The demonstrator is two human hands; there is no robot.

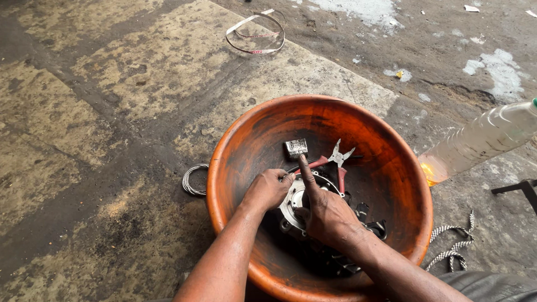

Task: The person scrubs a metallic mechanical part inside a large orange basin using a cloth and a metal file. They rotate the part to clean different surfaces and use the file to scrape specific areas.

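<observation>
Steadying it inside the orange basin (pixel 235 145), the round metal part (pixel 295 202) is gripped by the clenched left hand (pixel 270 189) and pinned under the right hand (pixel 324 211), forefinger extended.

Both hands (pixel 296 198) on metal part (pixel 293 204) in orange basin (pixel 235 140)

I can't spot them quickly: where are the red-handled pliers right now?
In the head view the pliers lie inside the orange basin, toward its far side, just beyond the right hand and right of a small grey metal block.
</observation>
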